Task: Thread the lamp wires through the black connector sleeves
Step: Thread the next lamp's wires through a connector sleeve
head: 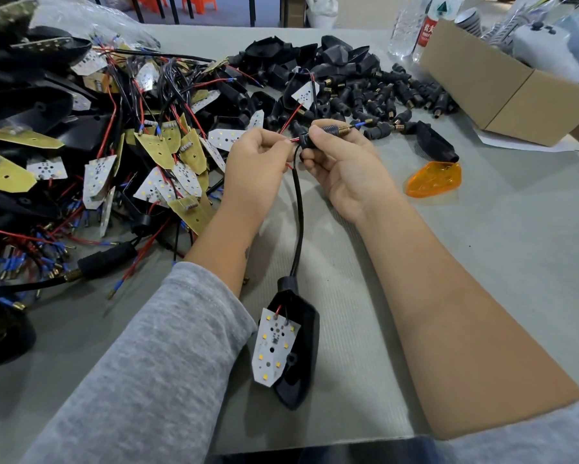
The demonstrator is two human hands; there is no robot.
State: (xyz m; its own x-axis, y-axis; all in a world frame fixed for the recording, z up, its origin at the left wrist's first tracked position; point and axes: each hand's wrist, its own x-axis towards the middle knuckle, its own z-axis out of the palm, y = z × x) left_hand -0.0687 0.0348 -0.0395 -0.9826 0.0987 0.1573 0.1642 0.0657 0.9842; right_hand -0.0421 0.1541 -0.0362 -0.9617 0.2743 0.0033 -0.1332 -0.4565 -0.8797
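Hands pinch wires at a sleeve.
Left hand (253, 162) pinches red and black lamp wires (290, 139); right hand (340, 162) grips ribbed black connector sleeve (326, 130) above bare grey table (482, 229).

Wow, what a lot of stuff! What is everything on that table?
Connector sleeve: one, black with a brass threaded tip, held in the right hand.
Wires: red and black, running from the left hand into the sleeve.
Lamp housing: one, black, on the table near the person, joined to a black cable.
LED board: one, white, lying on the housing.
Loose sleeves: many, black, piled at the back.
Pile of boards and wires: many, white, yellow, red, blue, on the left.
Lens: one, orange, on the right.
Box: one, brown cardboard, back right.
Bottles: two, clear, at the back.
Table: grey.
Left hand: pinches the wires.
Right hand: grips the sleeve.
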